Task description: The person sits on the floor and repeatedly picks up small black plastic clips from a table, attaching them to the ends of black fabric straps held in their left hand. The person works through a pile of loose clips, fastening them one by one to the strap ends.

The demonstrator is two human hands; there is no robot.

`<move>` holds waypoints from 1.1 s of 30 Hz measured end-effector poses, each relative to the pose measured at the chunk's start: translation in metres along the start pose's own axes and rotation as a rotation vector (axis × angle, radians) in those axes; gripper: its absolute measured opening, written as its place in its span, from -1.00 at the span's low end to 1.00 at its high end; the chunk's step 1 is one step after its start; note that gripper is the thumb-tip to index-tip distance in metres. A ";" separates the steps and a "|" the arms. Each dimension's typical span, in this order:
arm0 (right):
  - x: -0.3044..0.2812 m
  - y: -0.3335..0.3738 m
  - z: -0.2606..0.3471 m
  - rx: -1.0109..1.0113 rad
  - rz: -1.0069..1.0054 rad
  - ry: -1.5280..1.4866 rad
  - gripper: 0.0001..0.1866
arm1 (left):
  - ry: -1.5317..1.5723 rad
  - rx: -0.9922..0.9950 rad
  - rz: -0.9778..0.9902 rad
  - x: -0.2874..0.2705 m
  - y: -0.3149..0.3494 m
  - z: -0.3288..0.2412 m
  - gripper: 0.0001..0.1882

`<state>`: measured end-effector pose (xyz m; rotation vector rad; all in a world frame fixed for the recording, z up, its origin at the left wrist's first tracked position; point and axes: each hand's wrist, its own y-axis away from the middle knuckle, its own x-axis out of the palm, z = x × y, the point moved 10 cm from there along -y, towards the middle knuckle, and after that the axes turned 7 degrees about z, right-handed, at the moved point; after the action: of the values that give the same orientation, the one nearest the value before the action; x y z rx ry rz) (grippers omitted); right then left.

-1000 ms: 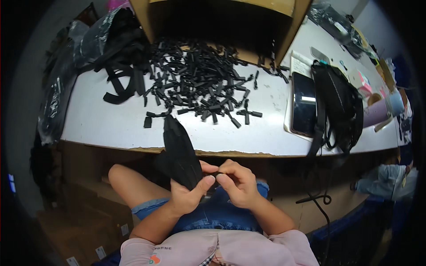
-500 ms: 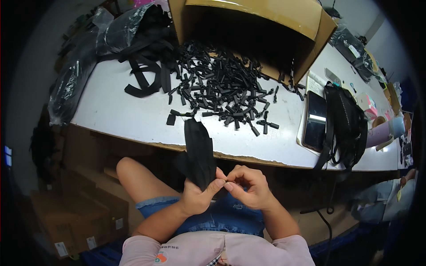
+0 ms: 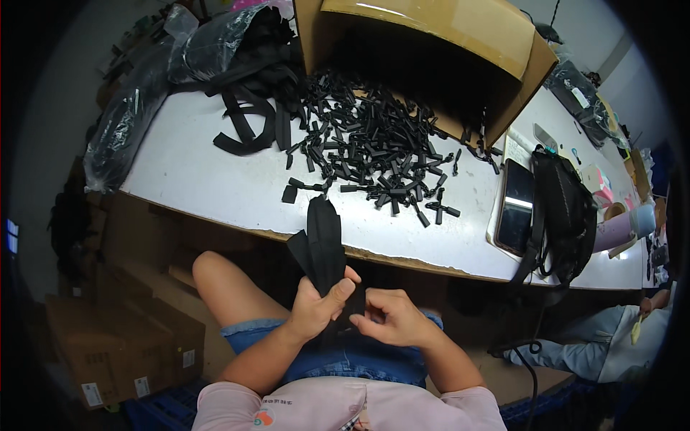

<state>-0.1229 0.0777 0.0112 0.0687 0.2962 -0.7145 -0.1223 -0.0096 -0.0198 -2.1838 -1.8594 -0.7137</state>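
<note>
While the left hand (image 3: 313, 310) clasps a bundle of black fabric strips (image 3: 325, 241) between thumb and fingers, at the near edge of the white table (image 3: 194, 169), I see the right hand (image 3: 397, 317) just beside it, fingers curled; whether they pinch anything, I cannot tell. Black pull tabs (image 3: 384, 136) lie heaped mid-table, before a cardboard box (image 3: 442, 27).

On your right lies a glossy black rectangular tablet (image 3: 514, 224) beside a black fabric bag (image 3: 566, 201); brown cardboard cartons (image 3: 115, 352) stand near left.
</note>
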 end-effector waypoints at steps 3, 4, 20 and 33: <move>-0.042 0.006 0.039 -0.114 -0.414 0.164 -0.81 | -0.172 -0.034 0.021 0.000 0.003 -0.002 -0.84; -0.047 0.007 0.052 -0.162 -0.464 0.244 -0.71 | -0.256 -0.040 0.038 0.003 0.004 -0.004 -0.84; -0.028 0.006 0.004 -0.036 -0.370 -0.310 -0.93 | -0.132 0.253 0.027 0.011 0.009 -0.019 -0.81; -0.060 -0.009 0.016 0.043 -0.425 0.104 -0.93 | -0.052 0.165 -0.008 0.004 0.007 -0.010 -0.87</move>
<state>-0.1678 0.1063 0.0439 0.0852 0.4012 -1.1419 -0.1171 -0.0119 -0.0076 -2.1112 -1.8798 -0.4899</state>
